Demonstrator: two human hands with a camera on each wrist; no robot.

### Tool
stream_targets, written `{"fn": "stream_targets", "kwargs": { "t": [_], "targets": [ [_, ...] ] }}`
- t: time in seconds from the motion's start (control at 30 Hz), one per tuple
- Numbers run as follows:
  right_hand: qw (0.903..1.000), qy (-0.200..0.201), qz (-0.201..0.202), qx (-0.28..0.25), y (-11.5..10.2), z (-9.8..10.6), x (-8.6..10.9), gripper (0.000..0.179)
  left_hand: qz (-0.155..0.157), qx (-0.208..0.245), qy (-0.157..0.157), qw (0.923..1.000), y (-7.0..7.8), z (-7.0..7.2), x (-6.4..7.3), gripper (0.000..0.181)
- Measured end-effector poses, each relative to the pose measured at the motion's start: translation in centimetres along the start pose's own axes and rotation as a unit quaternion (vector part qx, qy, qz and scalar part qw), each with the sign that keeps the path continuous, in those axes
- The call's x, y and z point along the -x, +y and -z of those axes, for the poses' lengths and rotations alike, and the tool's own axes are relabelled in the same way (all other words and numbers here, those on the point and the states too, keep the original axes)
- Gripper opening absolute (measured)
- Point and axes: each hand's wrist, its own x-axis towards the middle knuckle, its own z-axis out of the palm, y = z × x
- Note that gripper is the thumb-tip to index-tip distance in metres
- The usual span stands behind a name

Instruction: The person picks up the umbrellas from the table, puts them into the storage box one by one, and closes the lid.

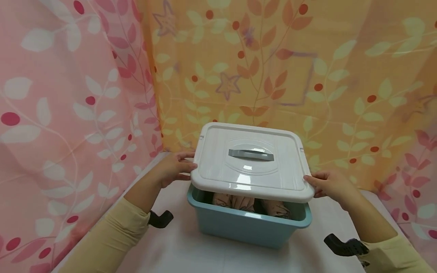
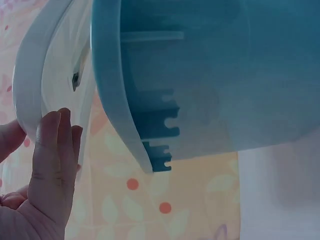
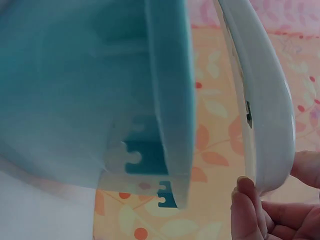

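A white plastic lid [image 1: 215,163] with a grey handle [image 1: 250,154] is held over a blue storage box [image 1: 246,227]. My left hand [image 1: 174,168] grips the lid's left edge, thumb on the outer side and fingers underneath, as the left wrist view shows. On the opposite edge my right hand [image 1: 329,185] pinches the lid near its front right corner. In both wrist views a gap shows between the lid [image 2: 30,75] and the box rim [image 3: 172,100]. Several brownish-pink wrapped bundles [image 1: 243,203] lie inside the box, partly hidden under the lid.
The box stands on a white tabletop [image 1: 170,242]. Behind hangs an orange leaf-patterned cloth [image 1: 205,91], and a pink one [image 1: 68,125] is at the left. Black curved wrist mounts [image 1: 345,245] stick out from both sleeves.
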Motion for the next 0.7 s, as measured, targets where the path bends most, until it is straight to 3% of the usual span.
{"fn": "stream_targets", "kwargs": {
  "t": [0.33,0.7],
  "targets": [
    [0.9987,-0.018,-0.02,-0.043,0.6,-1.4,1.4,0.065,0.02,-0.024,-0.04,0.9987,-0.6,0.8,0.2,0.049],
    [0.9973,-0.027,-0.051,-0.045,1.2,-2.2,2.2,0.063,0.046,-0.03,-0.047,0.9974,-2.1,0.5,0.6,0.049]
  ]
}}
